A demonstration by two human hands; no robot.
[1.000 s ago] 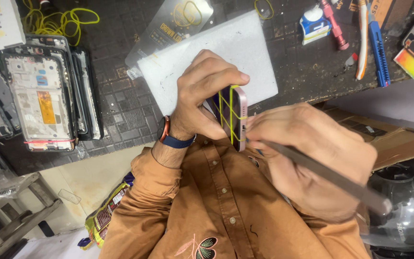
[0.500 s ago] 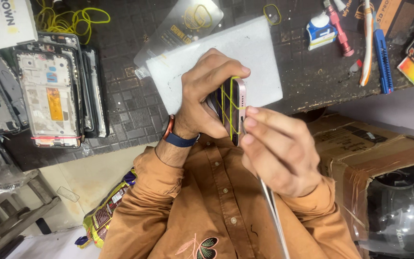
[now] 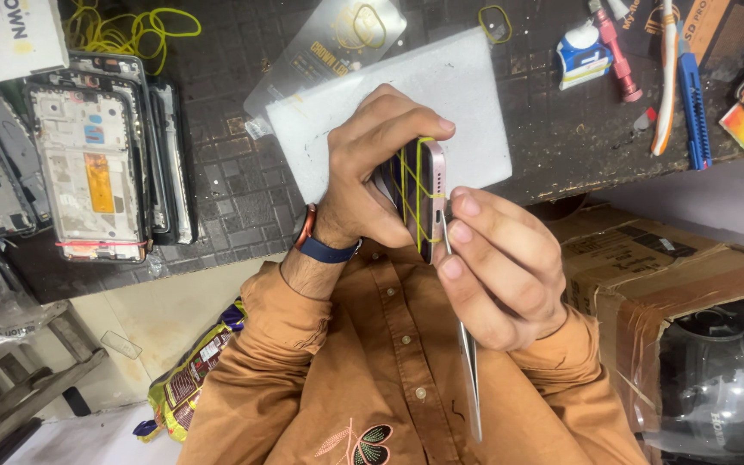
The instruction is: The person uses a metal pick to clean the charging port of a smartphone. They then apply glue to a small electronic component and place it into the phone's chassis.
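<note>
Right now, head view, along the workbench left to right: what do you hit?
Stack of bare phone frames → white foam sheet → glue bottle with blue label → pink tool → blue utility knife

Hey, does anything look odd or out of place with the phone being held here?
Yes. The pink-edged phone in the left hand is criss-crossed with yellow rubber bands, as if strapped shut. The right hand presses thin metal tweezers against its edge.
</note>
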